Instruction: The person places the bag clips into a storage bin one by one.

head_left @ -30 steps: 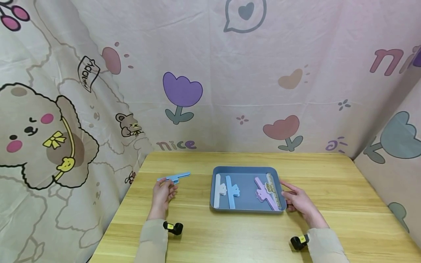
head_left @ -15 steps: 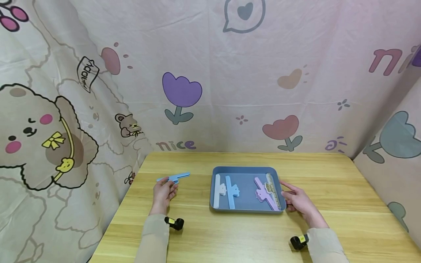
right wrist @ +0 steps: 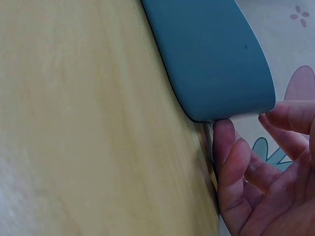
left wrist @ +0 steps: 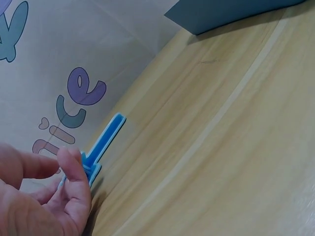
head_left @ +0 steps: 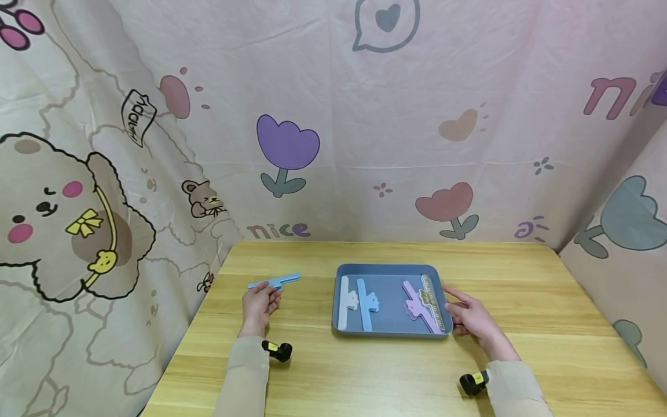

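Observation:
My left hand (head_left: pixel 257 304) pinches a light-blue bag clip (head_left: pixel 289 279) at the table's left side. In the left wrist view the clip's long bar (left wrist: pixel 106 140) points away from the thumb and fingers, which hide its handle end. Whether it touches the wood, I cannot tell. A blue-grey tray (head_left: pixel 391 334) stands mid-table. Against its right outer wall (right wrist: pixel 216 73) rest the fingertips of my right hand (head_left: pixel 474 318), with some fingers loosely bent. Inside the tray lie a white clip (head_left: pixel 344 304) and a blue clip (head_left: pixel 364 307) on the left, a purple clip (head_left: pixel 417 304) and a clear gold-patterned clip (head_left: pixel 431 298) on the right.
The wooden table (head_left: pixel 312 376) ends at a printed curtain (head_left: pixel 333 191) behind it, and more curtain hangs at both sides. A small black camera sits at each wrist, the left one (head_left: pixel 278 351) and the right one (head_left: pixel 473 383).
Hardly anything differs. My left hand and forearm have shifted very slightly, with the clip staying in the fingers. The right hand and the tray keep their places.

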`<move>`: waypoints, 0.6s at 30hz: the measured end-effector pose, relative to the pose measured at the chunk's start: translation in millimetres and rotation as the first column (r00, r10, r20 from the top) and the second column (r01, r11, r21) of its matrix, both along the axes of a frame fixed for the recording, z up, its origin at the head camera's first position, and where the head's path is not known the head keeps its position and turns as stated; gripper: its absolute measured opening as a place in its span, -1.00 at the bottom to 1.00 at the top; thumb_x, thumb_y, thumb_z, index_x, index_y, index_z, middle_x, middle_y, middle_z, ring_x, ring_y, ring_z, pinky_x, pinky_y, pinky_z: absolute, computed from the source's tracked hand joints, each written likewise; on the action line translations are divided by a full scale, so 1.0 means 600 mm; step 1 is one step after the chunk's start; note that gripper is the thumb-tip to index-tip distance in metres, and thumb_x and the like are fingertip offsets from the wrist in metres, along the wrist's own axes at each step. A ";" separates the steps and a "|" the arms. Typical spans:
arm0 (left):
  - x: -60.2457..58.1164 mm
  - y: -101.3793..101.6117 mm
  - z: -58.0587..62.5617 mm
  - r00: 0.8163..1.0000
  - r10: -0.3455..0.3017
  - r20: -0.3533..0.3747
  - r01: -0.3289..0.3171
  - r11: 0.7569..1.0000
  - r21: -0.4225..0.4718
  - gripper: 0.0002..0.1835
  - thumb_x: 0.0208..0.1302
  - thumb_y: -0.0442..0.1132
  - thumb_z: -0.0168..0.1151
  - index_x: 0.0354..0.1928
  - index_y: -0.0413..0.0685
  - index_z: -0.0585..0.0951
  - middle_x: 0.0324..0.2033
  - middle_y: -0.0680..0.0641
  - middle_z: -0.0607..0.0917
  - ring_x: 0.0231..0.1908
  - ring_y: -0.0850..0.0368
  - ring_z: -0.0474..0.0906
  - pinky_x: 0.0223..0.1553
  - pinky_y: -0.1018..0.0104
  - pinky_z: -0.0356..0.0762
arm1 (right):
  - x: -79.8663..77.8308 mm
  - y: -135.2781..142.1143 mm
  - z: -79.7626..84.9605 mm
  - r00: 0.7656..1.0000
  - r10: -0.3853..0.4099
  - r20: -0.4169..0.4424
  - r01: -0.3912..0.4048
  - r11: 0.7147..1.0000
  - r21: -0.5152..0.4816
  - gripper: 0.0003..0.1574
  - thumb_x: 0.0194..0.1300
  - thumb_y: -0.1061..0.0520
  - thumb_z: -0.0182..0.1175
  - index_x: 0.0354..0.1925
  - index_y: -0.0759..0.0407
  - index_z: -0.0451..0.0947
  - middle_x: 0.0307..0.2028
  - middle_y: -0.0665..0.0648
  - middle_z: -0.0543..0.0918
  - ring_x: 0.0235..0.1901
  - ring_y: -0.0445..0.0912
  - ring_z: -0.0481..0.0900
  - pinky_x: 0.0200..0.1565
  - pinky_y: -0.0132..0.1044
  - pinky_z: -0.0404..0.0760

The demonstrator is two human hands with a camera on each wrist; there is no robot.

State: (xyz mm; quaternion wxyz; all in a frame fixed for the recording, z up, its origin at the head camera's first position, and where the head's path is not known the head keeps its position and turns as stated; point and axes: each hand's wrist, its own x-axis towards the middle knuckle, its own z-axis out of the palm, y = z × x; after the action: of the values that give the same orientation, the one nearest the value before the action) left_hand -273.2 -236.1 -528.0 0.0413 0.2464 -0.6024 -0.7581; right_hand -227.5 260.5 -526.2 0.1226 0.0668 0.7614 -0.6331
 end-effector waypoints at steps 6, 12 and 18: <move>0.002 -0.003 0.003 0.999 0.046 0.008 -0.046 0.999 -0.023 -0.52 0.41 -0.43 0.06 0.34 -0.38 0.32 -0.20 -0.24 0.62 -0.33 0.13 0.63 -0.28 0.29 0.64 | -0.001 0.001 0.001 1.000 0.004 0.006 -0.004 1.000 -0.008 -0.28 0.46 0.24 0.03 0.50 0.09 0.12 -0.11 0.28 0.64 -0.45 -0.04 0.58 -0.51 -0.25 0.55; 0.004 -0.002 0.006 0.997 0.080 0.011 -0.080 0.996 -0.029 -0.53 0.38 -0.47 0.09 0.29 -0.40 0.32 -0.24 -0.20 0.60 -0.36 0.14 0.60 -0.32 0.31 0.63 | -0.001 0.000 0.003 1.000 -0.002 0.013 0.002 1.000 -0.005 -0.28 0.45 0.24 0.03 0.50 0.09 0.13 -0.10 0.28 0.64 -0.44 -0.04 0.58 -0.50 -0.23 0.56; 0.004 -0.002 0.003 0.994 0.109 0.007 -0.109 0.994 -0.032 -0.52 0.34 -0.49 0.12 0.28 -0.42 0.32 -0.19 -0.25 0.58 -0.40 0.16 0.57 -0.40 0.37 0.60 | 0.000 -0.001 0.004 1.000 -0.003 0.017 0.003 1.000 -0.005 -0.28 0.45 0.25 0.03 0.50 0.09 0.13 -0.12 0.27 0.64 -0.45 -0.05 0.57 -0.50 -0.24 0.55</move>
State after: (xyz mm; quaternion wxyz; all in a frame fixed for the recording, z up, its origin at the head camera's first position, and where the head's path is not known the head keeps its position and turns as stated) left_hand -270.9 -237.1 -526.1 0.0838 0.2814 -0.6001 -0.7441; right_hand -227.6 259.7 -524.0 0.1284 0.0732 0.7586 -0.6346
